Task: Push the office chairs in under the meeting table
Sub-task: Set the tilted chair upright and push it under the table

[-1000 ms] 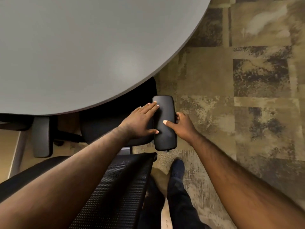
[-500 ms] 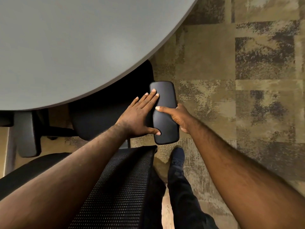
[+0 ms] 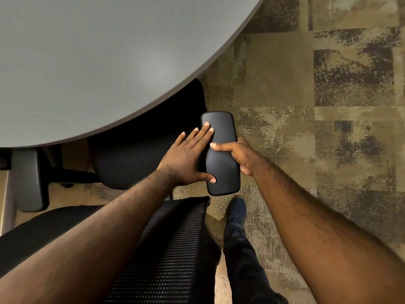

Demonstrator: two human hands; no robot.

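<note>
Both bare forearms reach forward and converge. The left hand [image 3: 186, 156] lies flat, fingers straight and close together, thumb splayed out to the side. The right hand [image 3: 237, 154] is curled in a grip, thumb pointing left across the top, knuckles bent.

Carpet [image 3: 328, 110]: square tiles, tan and olive, with dark mottled patches, some nearly black. It fills the right side of my view. Tile seams show as straight lines, and the pattern direction changes from tile to tile.

My shoe [image 3: 236, 210]: dark blue, laced, flat on the carpet, toe pointing up the frame. My trouser leg [image 3: 245, 262] above it is dark, near black.

Far left edge has a pale vertical strip [image 3: 4, 205]; can't tell what it is.
</note>
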